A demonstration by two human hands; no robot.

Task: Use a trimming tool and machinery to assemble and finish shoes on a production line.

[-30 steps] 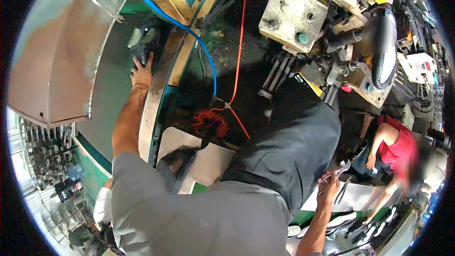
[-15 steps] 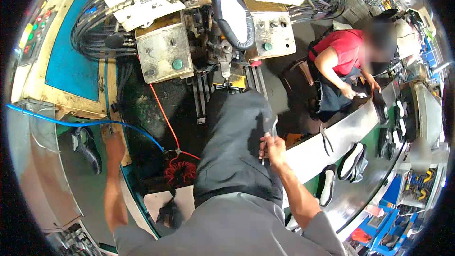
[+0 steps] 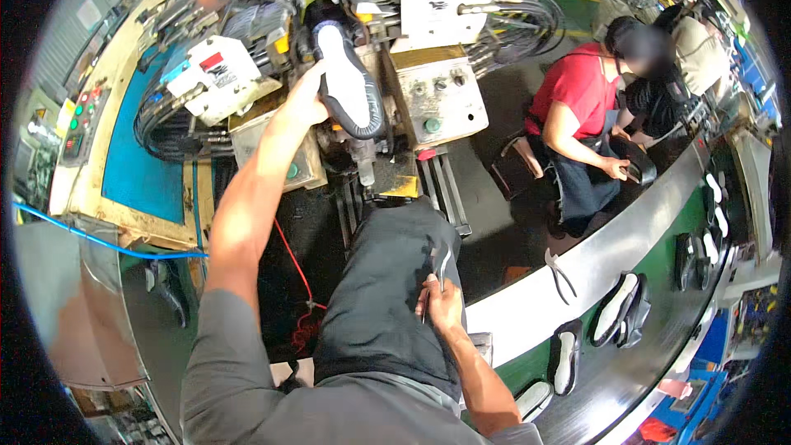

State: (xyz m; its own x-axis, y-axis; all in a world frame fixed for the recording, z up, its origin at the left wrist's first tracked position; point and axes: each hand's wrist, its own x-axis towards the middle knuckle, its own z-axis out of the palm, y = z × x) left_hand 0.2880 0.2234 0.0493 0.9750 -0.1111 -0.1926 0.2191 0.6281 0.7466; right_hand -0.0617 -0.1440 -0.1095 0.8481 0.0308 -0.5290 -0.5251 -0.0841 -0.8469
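A black shoe upper with a white underside (image 3: 346,82) sits sole-up on the machine in front of me. My left hand (image 3: 308,97) reaches forward and grips its left side, with some fingers hidden by the shoe. Over my right thigh, my right hand (image 3: 443,303) is closed around a slim silver metal tool (image 3: 443,264) whose bent end points forward. The tool's exact kind is unclear.
Control boxes (image 3: 437,95) and hoses flank the machine. Pliers (image 3: 560,277) lie on the metal ledge at right, beside a green conveyor (image 3: 527,363) carrying several shoes (image 3: 566,356). A co-worker in a red shirt (image 3: 577,86) sits beyond, holding a dark shoe. A blue hose crosses at left.
My left hand has moved from low at the left up to the shoe on the machine. My right hand keeps the metal tool over my thigh. The view has shifted.
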